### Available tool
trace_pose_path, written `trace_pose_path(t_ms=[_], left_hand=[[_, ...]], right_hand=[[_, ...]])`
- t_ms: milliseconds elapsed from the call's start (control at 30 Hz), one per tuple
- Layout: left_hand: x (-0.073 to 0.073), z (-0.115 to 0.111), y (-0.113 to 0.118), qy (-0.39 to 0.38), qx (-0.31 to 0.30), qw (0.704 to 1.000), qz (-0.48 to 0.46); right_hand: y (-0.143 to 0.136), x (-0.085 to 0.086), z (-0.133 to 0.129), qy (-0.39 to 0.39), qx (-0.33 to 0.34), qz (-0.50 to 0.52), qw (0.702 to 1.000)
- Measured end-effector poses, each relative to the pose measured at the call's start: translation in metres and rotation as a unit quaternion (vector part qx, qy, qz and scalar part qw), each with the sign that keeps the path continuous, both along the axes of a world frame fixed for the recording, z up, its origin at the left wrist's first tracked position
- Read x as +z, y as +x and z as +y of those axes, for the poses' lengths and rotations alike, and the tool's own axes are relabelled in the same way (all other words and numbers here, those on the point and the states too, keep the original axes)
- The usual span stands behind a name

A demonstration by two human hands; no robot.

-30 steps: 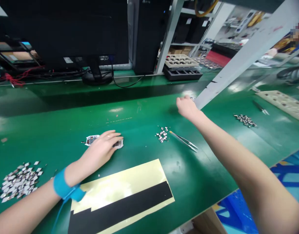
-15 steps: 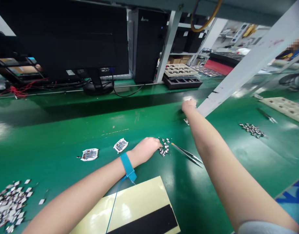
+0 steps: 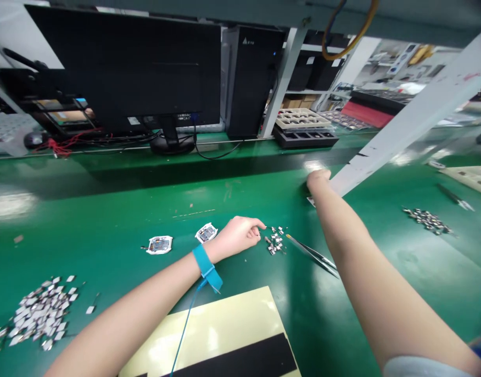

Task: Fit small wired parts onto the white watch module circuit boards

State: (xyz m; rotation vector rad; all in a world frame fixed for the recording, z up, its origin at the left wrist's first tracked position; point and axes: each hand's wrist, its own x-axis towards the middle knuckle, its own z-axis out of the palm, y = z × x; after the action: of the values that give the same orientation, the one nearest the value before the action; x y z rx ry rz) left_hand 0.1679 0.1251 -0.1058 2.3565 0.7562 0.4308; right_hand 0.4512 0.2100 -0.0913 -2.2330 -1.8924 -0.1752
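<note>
My left hand [image 3: 244, 233] has its index finger stretched toward the small-parts cluster [image 3: 272, 250], other fingers curled; can't tell from here if anything's pinched. Cluster is loose on the green mat [image 3: 240, 277], just beyond the fingertip. My right hand [image 3: 319, 180] is by the white post [image 3: 405, 112]; its fingers are hidden, so can't tell its grip. A pale piece [image 3: 310, 200] pokes out beside that forearm.

Tweezers [image 3: 305, 248] lie right of the cluster, presumably parked there for quick reach. One white-framed board [image 3: 206, 233] is just behind the left hand, partly covered; a second board [image 3: 159, 245] lies farther left. Both circuit side up, likely for access. Blue wrist strap [image 3: 204, 262] on the left wrist, cord trailing down over the yellow sheet [image 3: 224, 319]; probably static grounding. Big parts pile [image 3: 44, 311] far left, dark parts pile [image 3: 427, 220] far right, likely spread apart to avoid mixing.
</note>
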Motion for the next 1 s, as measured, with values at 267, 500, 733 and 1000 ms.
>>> trace_pose_path(t_ms=[267, 500, 733, 1000], left_hand=[[0.012, -0.017, -0.061, -0.023, 0.065, 0.997, -0.036], [0.023, -0.051, -0.116, -0.016, 0.149, 0.987, -0.059], [-0.002, -0.080, -0.113, 0.078, 0.079, 0.994, 0.002], [0.007, -0.090, -0.125, 0.142, 0.088, 0.984, 0.065]], right_hand=[[-0.064, 0.044, -0.041, -0.146, 0.010, -0.067, 0.987], [-0.173, 0.007, -0.159, -0.094, 0.392, -0.011, 0.915], [-0.193, -0.025, -0.173, 0.023, 0.416, -0.029, 0.909], [-0.198, -0.025, -0.182, 0.072, 0.393, -0.040, 0.916]])
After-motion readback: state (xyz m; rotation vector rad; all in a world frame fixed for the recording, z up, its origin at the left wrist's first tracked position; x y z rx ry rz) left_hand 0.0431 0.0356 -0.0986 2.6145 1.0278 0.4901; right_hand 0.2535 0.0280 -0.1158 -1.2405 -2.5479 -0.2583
